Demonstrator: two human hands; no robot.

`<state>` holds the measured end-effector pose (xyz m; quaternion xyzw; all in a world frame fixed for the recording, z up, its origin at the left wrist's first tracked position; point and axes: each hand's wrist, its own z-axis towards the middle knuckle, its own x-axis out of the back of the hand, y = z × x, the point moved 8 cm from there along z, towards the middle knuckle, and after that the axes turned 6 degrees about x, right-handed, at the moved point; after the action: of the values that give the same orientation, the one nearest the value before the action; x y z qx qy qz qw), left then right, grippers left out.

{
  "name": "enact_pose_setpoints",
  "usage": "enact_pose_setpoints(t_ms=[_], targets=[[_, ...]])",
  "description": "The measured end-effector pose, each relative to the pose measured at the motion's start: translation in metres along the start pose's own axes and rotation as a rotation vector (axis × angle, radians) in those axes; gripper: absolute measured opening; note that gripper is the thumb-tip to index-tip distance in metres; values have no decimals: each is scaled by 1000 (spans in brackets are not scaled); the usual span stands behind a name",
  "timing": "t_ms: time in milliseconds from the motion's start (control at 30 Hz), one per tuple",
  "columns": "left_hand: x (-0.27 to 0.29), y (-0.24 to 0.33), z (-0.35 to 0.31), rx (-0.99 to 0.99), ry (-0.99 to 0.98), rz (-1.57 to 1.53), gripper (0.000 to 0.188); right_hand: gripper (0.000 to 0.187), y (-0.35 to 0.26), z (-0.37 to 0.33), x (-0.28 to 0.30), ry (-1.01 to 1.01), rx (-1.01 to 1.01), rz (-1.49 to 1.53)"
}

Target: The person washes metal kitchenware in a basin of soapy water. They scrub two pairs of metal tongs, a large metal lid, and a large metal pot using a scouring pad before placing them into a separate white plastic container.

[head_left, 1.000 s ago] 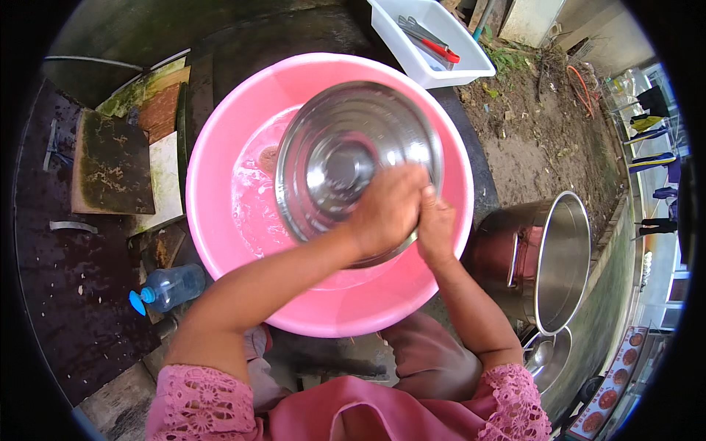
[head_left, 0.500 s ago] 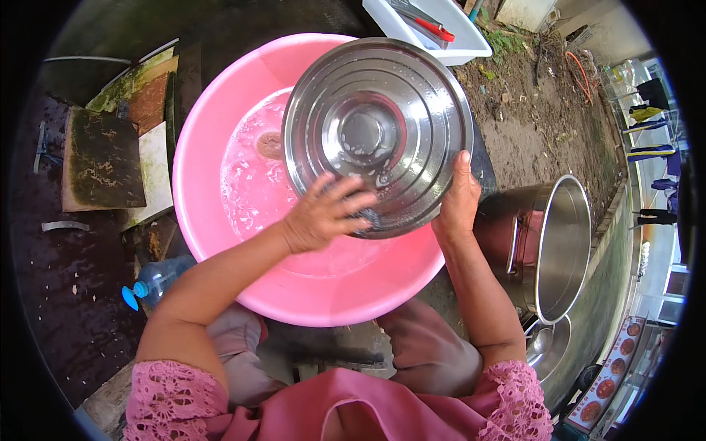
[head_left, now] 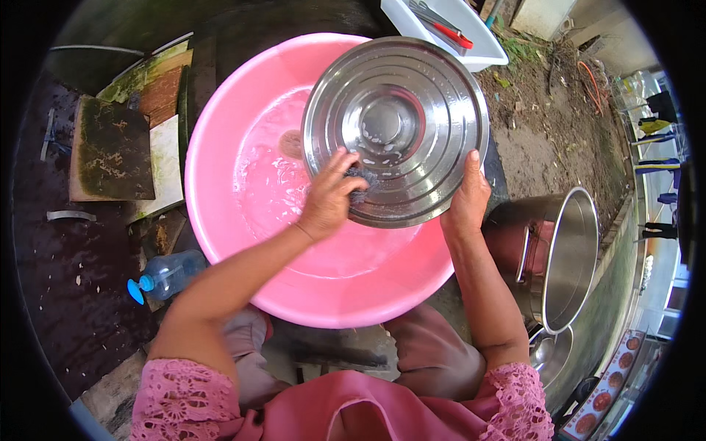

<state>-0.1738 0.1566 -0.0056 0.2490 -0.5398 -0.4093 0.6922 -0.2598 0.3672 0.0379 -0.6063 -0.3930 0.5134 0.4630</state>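
**Round metal lid (head_left: 396,131) over a pink basin (head_left: 218,242)**

The lid fills the upper centre, ringed face toward the camera; its near-circular outline favours no long axis. It lies between and above the hands: the right hand (head_left: 465,200) grips its lower-right edge; the left hand (head_left: 329,200), fingers curled, holds a dark scouring pad (head_left: 362,181) against its lower left.

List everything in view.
lid: one, silver, over basin
scrubber: one, grey, at lid
basin: one, pink, centre
pad: one, brown, in basin
tub: one, white, top
utensils: count unclear, red-grey, in tub
pot: one, silver, right
bowl: one, silver, below pot
bottle: one, bluish, lower left
boards: several, mixed, left
clothes: several, mixed, far right
sign: one, reddish, lower right
sleeves: two, pink, bottom
trouser legs: two, greyish, below
left hand: one, grip on scrubber
right hand: one, grip on lid
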Motion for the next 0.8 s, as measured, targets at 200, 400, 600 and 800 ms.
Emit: enact_pose_setpoints(t_ms=[200, 400, 600, 800], targets=[[-17, 23, -7, -113, 51, 106, 32, 24, -11, -9, -8, -20, -14, 82], [31, -34, 26, 333, 379, -196, 48, 30, -10, -8, -9, 32, -35, 121], [19, -53, 1, 282, 306, 179, 45, 28, -14, -19, -11, -53, -38, 54], [34, -67, 9, 314, 327, 172, 50, 24, -15, -19, -10, -129, -7, 40]])
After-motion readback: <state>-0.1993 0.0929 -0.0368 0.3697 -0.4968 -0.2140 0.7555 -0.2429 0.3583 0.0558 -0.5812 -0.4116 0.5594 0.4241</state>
